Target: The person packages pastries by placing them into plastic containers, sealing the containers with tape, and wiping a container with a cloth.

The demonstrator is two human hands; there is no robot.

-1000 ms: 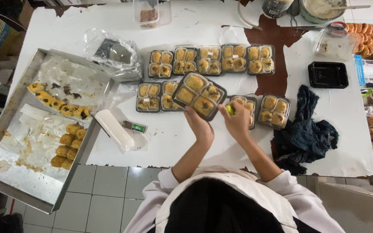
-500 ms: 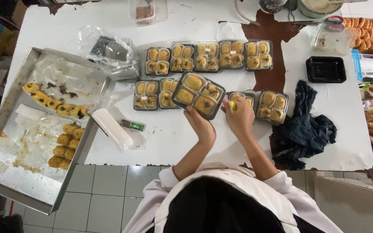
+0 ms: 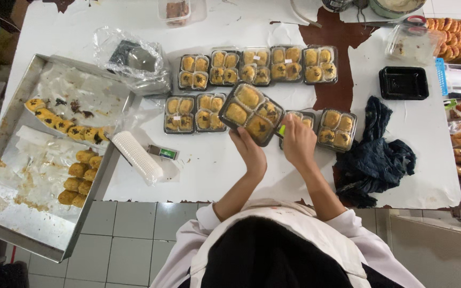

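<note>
Now both hands point(image 3: 273, 146) w/ tilted pastry box point(image 3: 252, 113).

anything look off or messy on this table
Yes. The white table has a large brown patch where its surface looks worn away. The metal baking tray overhangs the table's left edge and holds crumb-stained paper. The clear four-pastry box in the left hand sits askew to the neat rows.

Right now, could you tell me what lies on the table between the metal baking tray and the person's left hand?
In the head view, a white stack of paper cups and a small green-ended object lie between baking tray and left hand.
</note>
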